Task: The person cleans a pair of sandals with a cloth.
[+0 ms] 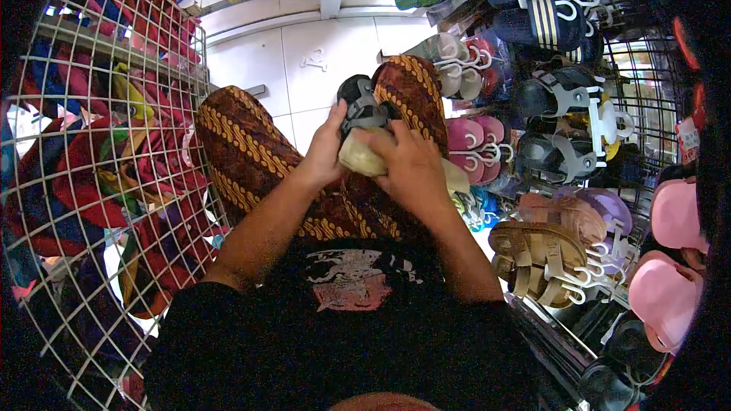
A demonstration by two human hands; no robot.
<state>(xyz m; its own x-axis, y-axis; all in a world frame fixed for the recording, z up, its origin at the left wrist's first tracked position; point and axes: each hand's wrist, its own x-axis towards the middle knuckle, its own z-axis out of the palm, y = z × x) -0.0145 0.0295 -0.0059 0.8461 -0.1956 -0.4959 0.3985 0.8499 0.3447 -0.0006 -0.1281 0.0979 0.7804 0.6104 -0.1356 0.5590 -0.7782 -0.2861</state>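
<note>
Above my lap, my left hand [327,146] is closed around the side of a black and grey sandal [362,113]. My right hand [411,161] presses a pale yellowish cloth [361,155] against the near end of that sandal. Part of the sandal is hidden under the cloth and my fingers. Both hands sit between my knees, over brown patterned trousers [251,137].
A white plastic shoe hanger [314,60] lies on the tiled floor [251,49]. To my left stands a wire grid rack [114,154] with colourful goods behind it. Hanging sandals crowd my right, including grey-strapped black ones [560,99], brown ones [537,255] and pink ones [666,297].
</note>
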